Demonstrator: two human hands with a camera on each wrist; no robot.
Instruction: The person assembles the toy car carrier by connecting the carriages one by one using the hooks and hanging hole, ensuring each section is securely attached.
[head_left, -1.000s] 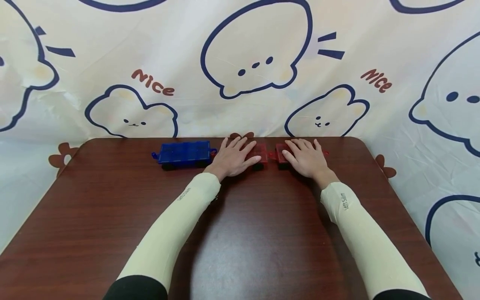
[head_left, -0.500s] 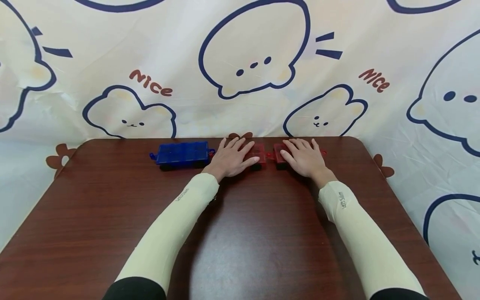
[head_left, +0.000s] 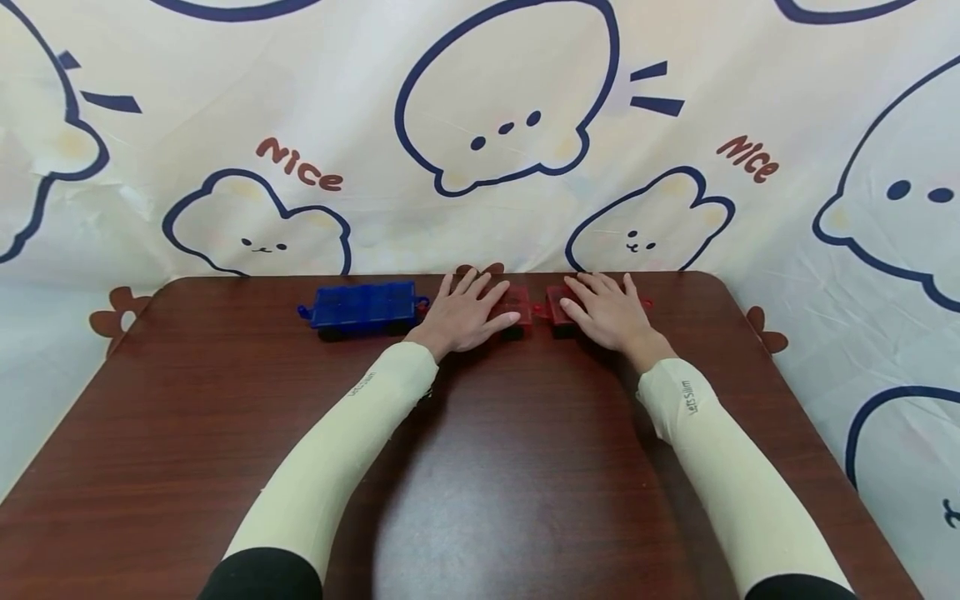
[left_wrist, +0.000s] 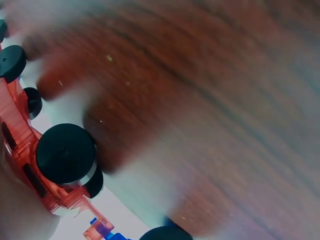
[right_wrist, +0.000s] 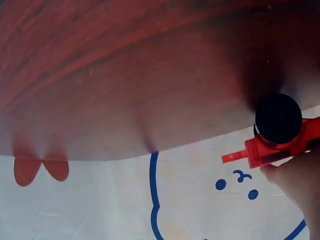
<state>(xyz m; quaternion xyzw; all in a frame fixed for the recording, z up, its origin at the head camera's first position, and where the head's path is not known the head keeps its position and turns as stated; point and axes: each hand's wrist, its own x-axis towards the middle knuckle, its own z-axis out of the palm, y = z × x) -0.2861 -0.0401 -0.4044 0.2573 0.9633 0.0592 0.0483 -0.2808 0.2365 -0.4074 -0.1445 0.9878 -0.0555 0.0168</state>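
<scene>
- A left hand (head_left: 461, 318) lay with fingers spread over a first red wagon (head_left: 519, 304); at its three o'clock, a right hand (head_left: 611, 317) lay with fingers extended over a second red wagon (head_left: 559, 308).
- Light, level pressure from both hands seemed the best approach, keeping the black wheels (left_wrist: 65, 154) aligned and the coupling (head_left: 538, 310) unstrained.
- Both red wagons, glossy and partly see-through, stood upright near the table's (head_left: 480, 467) twelve o'clock edge, largely covered.
- A blue wagon (head_left: 365, 304) stood at the left hand's nine o'clock, apparently hitched to its red neighbour.

The head view has turned slightly rightward.
</scene>
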